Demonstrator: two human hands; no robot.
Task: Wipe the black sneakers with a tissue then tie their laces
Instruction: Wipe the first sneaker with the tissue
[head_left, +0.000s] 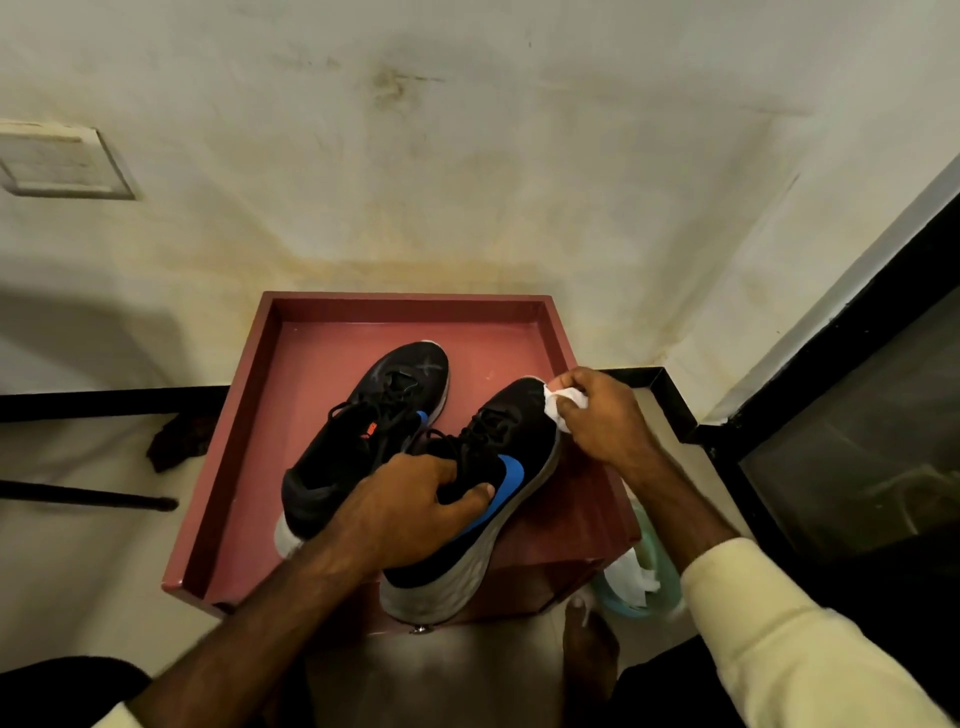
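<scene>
Support: red stand top (228, 457) with a raised rim on three sides, set against a stained pale wall (467, 156).
Near sneaker (519, 441): black, blue side mark, pale sole; toe points away from the person, heel overhangs the open front edge of the stand.
Far sneaker (358, 447): black, orange tongue mark; lies inside the rim just to the left, touching the near sneaker around mid-length.
Left hand (410, 509): grips the near sneaker at its collar, thumb across the blue mark, fingers curled by the laces.
Right hand (597, 415): pinches a crumpled white tissue (563, 402) and presses it on the toe of the near sneaker.
Laces: black on black; tied or loose, cannot tell.
Obstruction: left hand and forearm hide the near sneaker's opening and the far sneaker's heel side.
Floor, left: dark crumpled rag (176, 441) and a black rod (88, 500), well apart from the stand.
Floor, right: pale green bin (667, 577) holding white tissue, just beside the stand, partly behind the cream sleeve (779, 639).
Floor, front: a bare foot (589, 644) below the stand's front edge.
Right edge: dark glass panel in a black frame (857, 441).
Wall, upper left: pale switch plate (62, 161).
</scene>
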